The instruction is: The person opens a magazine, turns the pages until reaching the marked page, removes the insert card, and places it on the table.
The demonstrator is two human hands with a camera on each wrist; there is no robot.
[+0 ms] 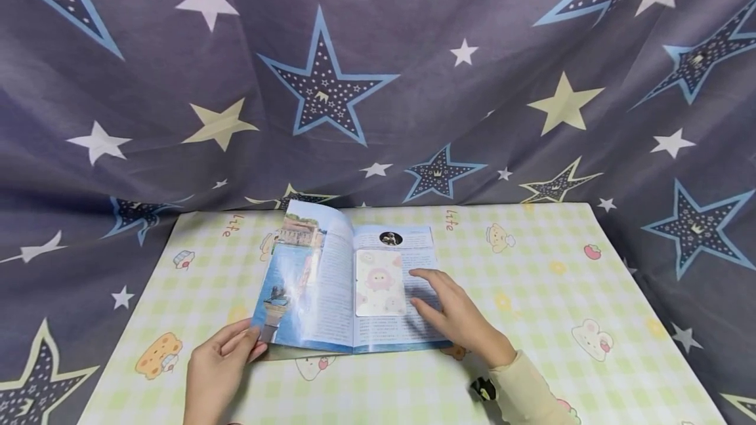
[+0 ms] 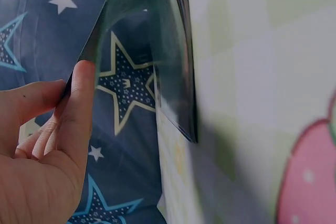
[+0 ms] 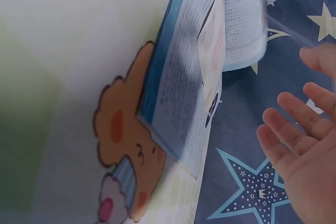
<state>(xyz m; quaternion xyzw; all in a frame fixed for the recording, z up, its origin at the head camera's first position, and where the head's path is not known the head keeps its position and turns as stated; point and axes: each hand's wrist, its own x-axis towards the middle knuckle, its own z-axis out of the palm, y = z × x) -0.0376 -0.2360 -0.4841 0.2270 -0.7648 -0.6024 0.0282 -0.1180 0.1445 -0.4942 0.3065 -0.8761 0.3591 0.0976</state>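
An open magazine point(image 1: 331, 300) with text and photo pages lies on the table, its left side lifted at an angle. My left hand point(image 1: 218, 366) pinches the lower left corner of that raised side between thumb and fingers; the left wrist view shows the thumb on one face and the fingers on the other. On the right page lies a pale card point(image 1: 380, 283) with a pink cartoon figure, close to the spine. My right hand point(image 1: 451, 310) hovers over the right page just beside the card, fingers loosely extended and holding nothing. In the right wrist view its palm shows apart from the magazine.
A green-and-white checked tablecloth point(image 1: 531, 359) with cartoon prints covers the table. Behind and at both sides hangs a dark curtain point(image 1: 413, 110) with stars. A small dark object point(image 1: 483, 389) shows at the right wrist, by the sleeve.
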